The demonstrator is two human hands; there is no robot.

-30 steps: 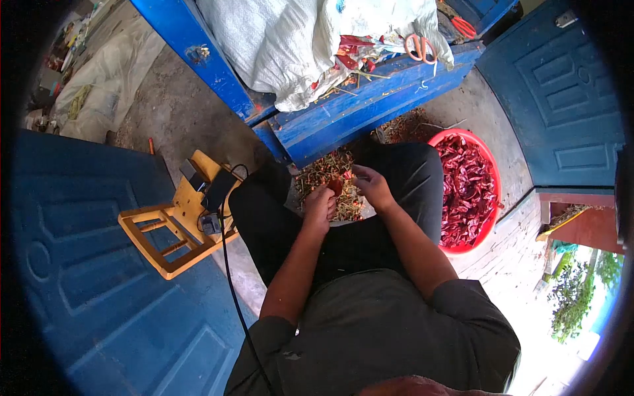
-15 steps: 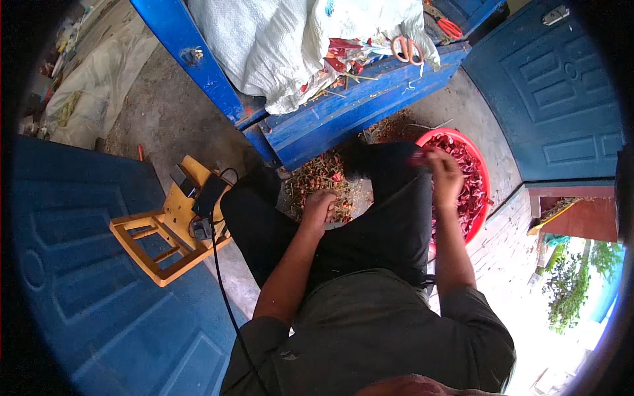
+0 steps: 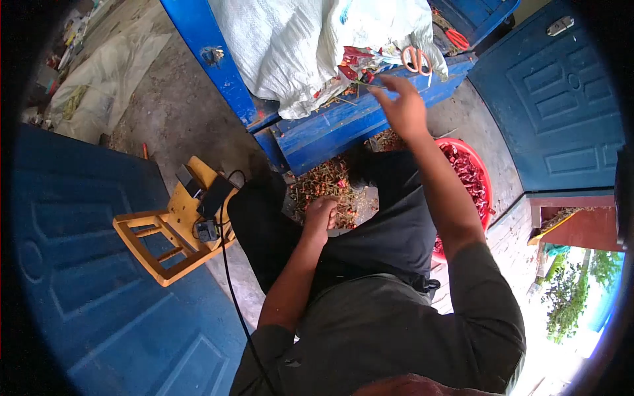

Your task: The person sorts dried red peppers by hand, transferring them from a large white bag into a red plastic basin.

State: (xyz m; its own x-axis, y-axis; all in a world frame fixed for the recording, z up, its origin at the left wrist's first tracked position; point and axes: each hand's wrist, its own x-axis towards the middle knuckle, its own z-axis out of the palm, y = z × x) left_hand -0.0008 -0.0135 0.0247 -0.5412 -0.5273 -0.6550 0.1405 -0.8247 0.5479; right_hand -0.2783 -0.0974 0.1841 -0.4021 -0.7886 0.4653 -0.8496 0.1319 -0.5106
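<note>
My right hand (image 3: 401,105) reaches over the edge of the blue bench (image 3: 317,142), thumb and fingers apart, close to dried red peppers (image 3: 355,65) by the mouth of a white woven sack (image 3: 277,53). Nothing shows between its fingers. Orange-handled scissors (image 3: 416,61) lie just beyond it. My left hand (image 3: 321,214) is curled closed between my legs, above a heap of stems and red scraps (image 3: 323,181); what it holds, if anything, is hidden. A red tub (image 3: 487,191) full of red peppers stands beside my right leg, partly behind my right forearm.
Red-handled scissors (image 3: 457,38) lie at the bench's back right. A yellow wooden chair (image 3: 165,267) with a black device and cable stands at left. Blue doors (image 3: 99,264) flank both sides, and a pale sheet (image 3: 109,72) lies on the floor at upper left.
My right hand has moved from over the red tub to the peppers at the bench edge, and the red piece in it is gone. My left hand remains closed over the scraps. The view has shifted slightly.
</note>
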